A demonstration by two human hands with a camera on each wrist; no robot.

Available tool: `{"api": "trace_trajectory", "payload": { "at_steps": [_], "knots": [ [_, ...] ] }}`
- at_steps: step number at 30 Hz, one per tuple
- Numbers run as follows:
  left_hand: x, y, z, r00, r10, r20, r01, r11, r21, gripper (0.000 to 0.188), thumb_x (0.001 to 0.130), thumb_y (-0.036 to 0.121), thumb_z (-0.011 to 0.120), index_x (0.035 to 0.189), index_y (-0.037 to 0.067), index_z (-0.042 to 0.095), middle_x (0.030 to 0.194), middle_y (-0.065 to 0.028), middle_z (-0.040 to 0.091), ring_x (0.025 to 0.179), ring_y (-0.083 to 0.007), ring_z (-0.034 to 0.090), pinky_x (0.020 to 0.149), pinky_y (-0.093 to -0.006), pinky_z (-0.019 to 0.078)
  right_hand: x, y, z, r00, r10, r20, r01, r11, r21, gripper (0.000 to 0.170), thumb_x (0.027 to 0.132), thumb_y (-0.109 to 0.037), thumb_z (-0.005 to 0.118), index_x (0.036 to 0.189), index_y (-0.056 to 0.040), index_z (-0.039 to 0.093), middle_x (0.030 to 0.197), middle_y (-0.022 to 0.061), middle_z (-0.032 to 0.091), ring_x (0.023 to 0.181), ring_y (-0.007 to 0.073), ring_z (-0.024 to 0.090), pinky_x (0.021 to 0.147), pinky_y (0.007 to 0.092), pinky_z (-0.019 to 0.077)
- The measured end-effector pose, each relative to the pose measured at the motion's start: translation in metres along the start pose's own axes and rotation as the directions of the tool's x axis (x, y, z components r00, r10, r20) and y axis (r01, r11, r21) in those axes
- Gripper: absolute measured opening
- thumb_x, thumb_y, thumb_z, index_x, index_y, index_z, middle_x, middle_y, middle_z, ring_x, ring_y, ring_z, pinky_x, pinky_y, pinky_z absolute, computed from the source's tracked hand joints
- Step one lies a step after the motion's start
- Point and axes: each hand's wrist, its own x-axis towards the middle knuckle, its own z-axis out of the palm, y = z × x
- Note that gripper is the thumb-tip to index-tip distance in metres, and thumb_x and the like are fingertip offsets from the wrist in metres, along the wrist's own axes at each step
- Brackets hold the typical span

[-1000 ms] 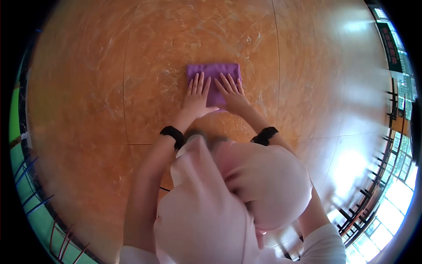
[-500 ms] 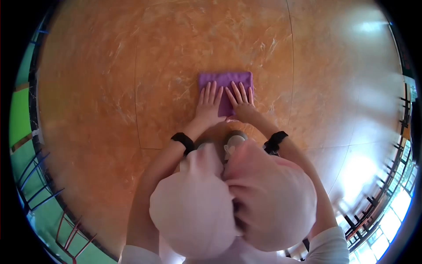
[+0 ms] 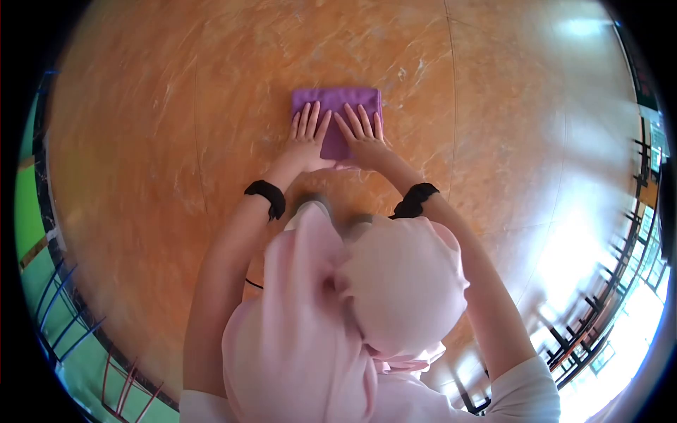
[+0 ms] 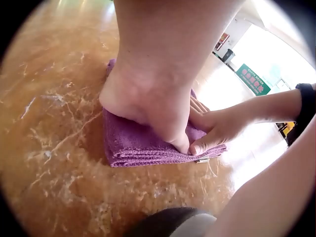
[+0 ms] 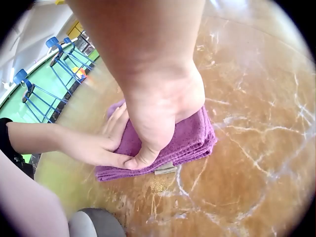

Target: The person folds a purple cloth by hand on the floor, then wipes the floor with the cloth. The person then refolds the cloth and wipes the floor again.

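A purple towel (image 3: pixel 337 95), folded into several layers, lies flat on the orange marbled floor. My left hand (image 3: pixel 305 141) presses on its left half with fingers straight and pointing away from me. On the right half, my right hand (image 3: pixel 365 141) lies the same way, fingers spread a little. The two thumbs come together at the towel's near edge, as the left wrist view shows. A small pale tag (image 5: pixel 165 169) sticks out from under that edge of the cloth in the right wrist view. Both wrists wear black bands.
Marbled floor tiles (image 3: pixel 134 155) surround the towel. My shoe (image 4: pixel 173 222) stands just behind it, and my knees in pale pink cloth are close to the arms. Blue stools (image 5: pixel 37 96) stand by a green wall on the left; dark furniture legs (image 3: pixel 578 324) line the right, near windows.
The view swings, so the towel shifts right and then back left and up in the picture. Both hands stay flat on the towel throughout, and my knees shift between frames.
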Motion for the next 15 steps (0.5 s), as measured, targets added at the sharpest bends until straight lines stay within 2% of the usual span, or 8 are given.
{"api": "trace_trajectory", "payload": {
  "at_steps": [1,2,5,7,9,11,13,15],
  "knots": [
    [-0.002,0.002,-0.001,1.000,-0.007,0.026,0.007,1.000,0.009,0.122,0.062,0.063,0.071,0.148,0.006,0.006,0.153,-0.0231,-0.003,0.142,-0.0391,-0.004,0.113,-0.0511,0.0000,-0.002,-0.003,-0.005,0.996,0.024,0.081,-0.023,1.000,-0.003,0.120,0.057,-0.068,0.070,0.149,-0.0160,0.012,0.155,0.0131,0.006,0.143,0.0365,0.003,0.111,0.0571,0.0041],
    [-0.005,0.004,-0.001,1.000,0.006,0.016,-0.006,1.000,0.002,0.122,0.062,0.063,0.071,0.148,0.006,0.006,0.153,-0.0231,-0.003,0.142,-0.0391,-0.004,0.113,-0.0511,0.0000,-0.005,-0.002,0.003,0.998,-0.009,-0.061,0.008,1.000,-0.011,0.120,0.054,-0.071,0.068,0.148,-0.0172,0.018,0.154,0.0116,0.013,0.142,0.0358,0.009,0.111,0.0584,0.0086],
    [-0.006,0.007,0.002,1.000,0.020,-0.020,-0.019,0.999,0.029,0.123,0.062,0.063,0.071,0.148,0.004,0.005,0.152,-0.0251,-0.003,0.141,-0.0406,-0.004,0.113,-0.0517,-0.0006,-0.010,0.003,0.006,0.988,-0.049,-0.148,0.041,0.998,-0.056,0.116,0.056,-0.070,0.067,0.148,-0.0183,0.019,0.154,0.0097,0.015,0.142,0.0329,0.011,0.111,0.0559,0.0094],
    [0.000,0.012,-0.003,0.999,-0.023,0.031,0.023,0.999,-0.024,0.123,0.062,0.062,0.071,0.147,0.002,0.005,0.151,-0.0265,-0.003,0.141,-0.0414,-0.005,0.113,-0.0524,-0.0009,-0.011,0.001,-0.003,0.993,-0.010,-0.120,-0.001,0.996,-0.093,0.114,0.057,-0.069,0.066,0.148,-0.0189,0.019,0.154,0.0089,0.016,0.142,0.0307,0.013,0.112,0.0537,0.0097],
    [0.008,0.023,-0.002,1.000,0.010,0.002,-0.010,1.000,-0.019,0.122,0.063,0.062,0.070,0.147,0.003,0.005,0.152,-0.0255,-0.003,0.141,-0.0402,-0.005,0.113,-0.0517,-0.0016,-0.020,0.009,-0.012,0.997,0.051,-0.059,-0.056,0.993,-0.099,0.115,0.057,-0.069,0.066,0.148,-0.0189,0.019,0.154,0.0089,0.015,0.142,0.0305,0.012,0.112,0.0534,0.0091],
    [0.016,0.048,0.009,0.991,0.129,-0.040,-0.131,0.990,-0.045,0.122,0.063,0.061,0.072,0.147,0.002,0.005,0.151,-0.0272,-0.002,0.141,-0.0418,-0.004,0.113,-0.0537,-0.0008,-0.050,0.021,-0.016,0.991,0.131,-0.006,-0.131,0.989,-0.069,0.114,0.058,-0.066,0.069,0.148,-0.0187,0.018,0.155,0.0086,0.014,0.143,0.0305,0.011,0.113,0.0531,0.0078],
    [0.027,0.076,0.009,0.985,0.173,0.014,-0.172,0.983,-0.065,0.121,0.064,0.060,0.072,0.147,0.002,0.007,0.151,-0.0263,-0.002,0.141,-0.0405,-0.004,0.113,-0.0518,-0.0008,-0.080,0.033,-0.010,0.965,0.261,-0.012,-0.261,0.965,0.007,0.115,0.058,-0.063,0.072,0.149,-0.0186,0.017,0.155,0.0082,0.012,0.143,0.0303,0.008,0.113,0.0526,0.0061],
    [0.036,0.099,0.014,0.956,0.292,0.034,-0.291,0.956,-0.045,0.119,0.063,0.059,0.072,0.147,0.003,0.009,0.152,-0.0252,-0.001,0.141,-0.0393,-0.004,0.114,-0.0496,-0.0003,-0.109,0.043,0.000,0.947,0.320,-0.004,-0.320,0.947,0.040,0.118,0.056,-0.061,0.074,0.149,-0.0185,0.014,0.155,0.0086,0.009,0.143,0.0310,0.006,0.113,0.0531,0.0047]
  ]
}}
